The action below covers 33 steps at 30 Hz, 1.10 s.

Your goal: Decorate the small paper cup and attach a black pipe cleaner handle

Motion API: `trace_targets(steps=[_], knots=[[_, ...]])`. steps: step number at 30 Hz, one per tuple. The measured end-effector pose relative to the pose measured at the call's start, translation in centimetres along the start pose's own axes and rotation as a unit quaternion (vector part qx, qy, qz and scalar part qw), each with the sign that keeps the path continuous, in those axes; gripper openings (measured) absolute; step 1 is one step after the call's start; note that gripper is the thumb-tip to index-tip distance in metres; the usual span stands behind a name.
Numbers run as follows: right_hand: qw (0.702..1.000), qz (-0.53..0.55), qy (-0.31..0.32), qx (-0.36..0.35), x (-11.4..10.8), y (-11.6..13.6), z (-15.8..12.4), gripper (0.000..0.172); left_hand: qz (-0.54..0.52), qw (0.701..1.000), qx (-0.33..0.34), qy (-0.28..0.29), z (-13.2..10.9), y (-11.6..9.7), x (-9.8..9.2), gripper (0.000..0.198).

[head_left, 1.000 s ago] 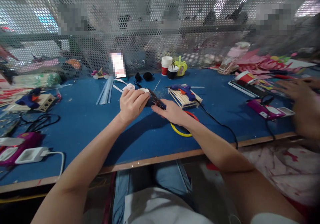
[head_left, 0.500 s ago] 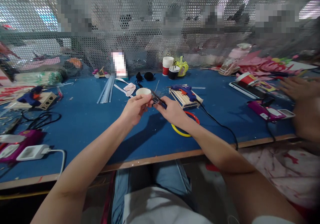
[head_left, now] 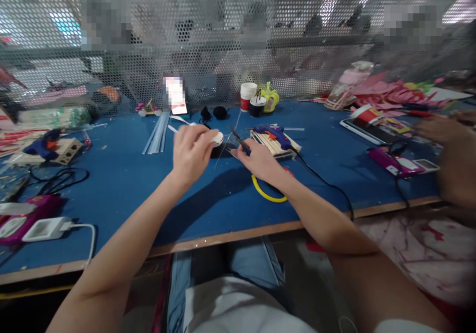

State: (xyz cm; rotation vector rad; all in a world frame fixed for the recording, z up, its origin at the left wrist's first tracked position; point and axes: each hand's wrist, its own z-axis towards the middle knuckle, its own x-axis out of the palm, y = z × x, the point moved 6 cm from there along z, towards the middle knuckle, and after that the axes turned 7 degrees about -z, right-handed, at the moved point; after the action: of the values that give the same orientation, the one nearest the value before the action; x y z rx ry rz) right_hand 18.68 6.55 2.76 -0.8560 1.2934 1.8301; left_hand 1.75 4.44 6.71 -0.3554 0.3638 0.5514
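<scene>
My left hand (head_left: 193,149) is closed around a small white cup (head_left: 217,138), which is tipped and partly hidden by the fingers. My right hand (head_left: 256,157) grips what looks like dark scissors (head_left: 239,138), their blades apart and pointing up and left. A thin clear strand (head_left: 225,147) runs between the two hands. Just right of the right hand, a blue glue gun (head_left: 273,135) lies on a small rack of wooden sticks (head_left: 273,147). Under the right forearm is a yellow and red ring (head_left: 266,192).
Clear glue sticks (head_left: 158,132) and a propped phone (head_left: 175,95) stand left of centre. Paper cups (head_left: 248,95) are at the back. A second glue gun (head_left: 44,144) and purple power strip (head_left: 33,214) lie left. Another person's hand (head_left: 439,130) is at right.
My left hand has moved left, away from the scissors, tipping the cup. The hands were together before; now a gap with the thin strand shows between them. The scissors' blades are more visible.
</scene>
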Motion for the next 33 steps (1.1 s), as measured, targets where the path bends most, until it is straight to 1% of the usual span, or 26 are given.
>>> trace_targets(steps=[1, 2, 4, 7, 11, 16, 19, 25, 27, 28, 29, 30, 31, 32, 33], knots=[[1.000, -0.005, 0.004, -0.004, 0.2, 0.2, -0.1, 0.027, 0.020, 0.998, 0.047, 0.030, -0.1, -0.5, 0.5, 0.019], [1.000, -0.007, 0.008, -0.009, 0.3, 0.5, -0.3, 0.026, 0.034, 0.995, 0.079, 0.053, -0.3, -0.9, 1.0, 0.018], [1.000, -0.006, 0.018, -0.021, 0.7, 0.9, -0.6, 0.025, 0.048, 0.991, 0.106, 0.060, -0.6, -1.1, 1.6, 0.017], [0.999, -0.007, 0.032, -0.016, 1.0, 1.2, -0.8, 0.024, 0.056, 0.992, 0.110, 0.040, -0.8, -1.0, 1.9, 0.016], [0.999, -0.011, 0.031, -0.012, 0.8, 1.2, -0.8, 0.025, 0.069, 0.991, 0.111, 0.021, -1.0, -0.9, 1.9, 0.014], [0.999, -0.006, 0.046, -0.009, 0.9, 1.2, -0.8, 0.024, 0.074, 0.988, 0.134, 0.032, -1.2, -1.3, 2.3, 0.016], [0.999, 0.007, 0.045, -0.012, 1.0, 1.2, -0.8, 0.024, 0.070, 0.987, 0.142, 0.032, -1.4, -1.4, 2.3, 0.016], [0.999, 0.015, 0.036, -0.020, 1.0, 1.1, -0.7, 0.025, 0.012, 0.992, 0.118, 0.031, -1.4, -1.0, 2.1, 0.016], [0.999, 0.011, 0.034, -0.023, 1.0, 1.1, -0.7, 0.025, -0.020, 0.996, 0.088, 0.025, -1.2, -0.9, 1.9, 0.014], [0.999, 0.009, 0.033, -0.024, 1.0, 1.1, -0.8, 0.025, -0.043, 0.997, 0.058, 0.019, -1.0, -0.8, 1.8, 0.013], [0.999, 0.008, 0.030, -0.025, 0.9, 1.1, -0.8, 0.025, -0.073, 0.997, 0.013, 0.008, -0.8, -0.6, 1.7, 0.011], [0.999, 0.007, 0.025, -0.027, 0.9, 1.2, -0.8, 0.025, -0.114, 0.992, -0.048, -0.006, -0.7, -0.1, 1.6, 0.010], [0.999, 0.006, 0.020, -0.029, 0.8, 1.2, -0.8, 0.025, -0.168, 0.978, -0.124, -0.019, -0.7, 0.5, 1.6, 0.010], [0.999, 0.005, 0.016, -0.031, 0.8, 1.3, -0.8, 0.025, -0.234, 0.949, -0.210, -0.027, -0.8, 1.3, 1.9, 0.010], [0.999, 0.003, 0.014, -0.032, 0.7, 1.3, -0.8, 0.025, -0.312, 0.903, -0.294, -0.019, -1.1, 1.9, 2.5, 0.011]])
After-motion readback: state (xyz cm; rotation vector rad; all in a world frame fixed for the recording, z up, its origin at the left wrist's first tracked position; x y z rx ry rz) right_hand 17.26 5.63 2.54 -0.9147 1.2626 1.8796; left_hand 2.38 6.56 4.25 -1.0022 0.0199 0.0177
